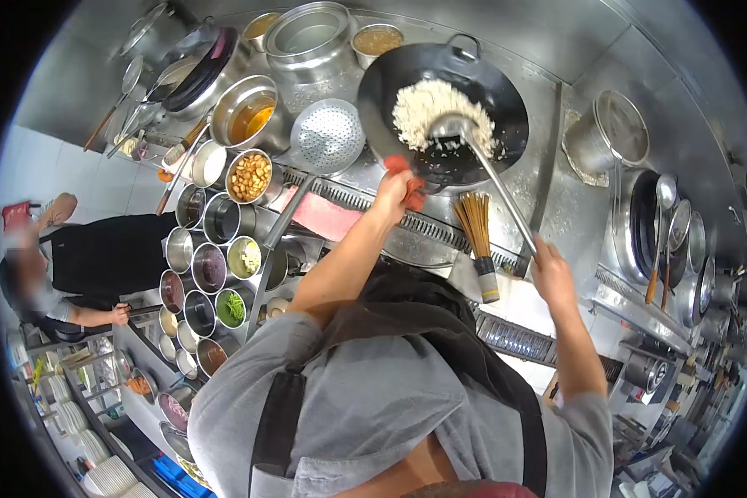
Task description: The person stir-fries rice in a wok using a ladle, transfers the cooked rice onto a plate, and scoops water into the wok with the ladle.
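the right hand (554, 278) is wrapped around the handle end of a ladle (501, 192); to its left lies a stick brush (475, 236). the left hand (394, 192), well apart from the right, clamps a red cloth (414, 196) at the near rim of a dark wok (508, 100). inside the wok the ladle's bowl rests on white rice (430, 101). farther back stands a steel pot (307, 68)
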Demonstrator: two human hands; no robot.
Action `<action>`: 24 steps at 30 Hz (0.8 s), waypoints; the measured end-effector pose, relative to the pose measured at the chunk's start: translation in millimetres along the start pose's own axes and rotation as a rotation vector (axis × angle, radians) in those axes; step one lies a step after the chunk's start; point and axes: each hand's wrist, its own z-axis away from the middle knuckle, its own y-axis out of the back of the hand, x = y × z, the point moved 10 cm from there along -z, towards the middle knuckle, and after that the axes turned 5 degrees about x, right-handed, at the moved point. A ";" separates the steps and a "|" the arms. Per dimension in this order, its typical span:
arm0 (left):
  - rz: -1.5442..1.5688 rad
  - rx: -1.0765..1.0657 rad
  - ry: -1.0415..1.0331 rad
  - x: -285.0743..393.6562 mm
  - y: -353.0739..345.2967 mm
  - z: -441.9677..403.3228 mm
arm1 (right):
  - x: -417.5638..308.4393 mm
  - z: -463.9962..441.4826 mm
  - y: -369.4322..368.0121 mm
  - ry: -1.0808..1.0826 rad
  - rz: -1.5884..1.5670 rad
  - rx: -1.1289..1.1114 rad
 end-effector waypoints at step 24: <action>-0.182 0.133 -0.352 43.1 17.9 90.3 | -60.9 24.9 -54.1 -0.534 -1.567 -0.249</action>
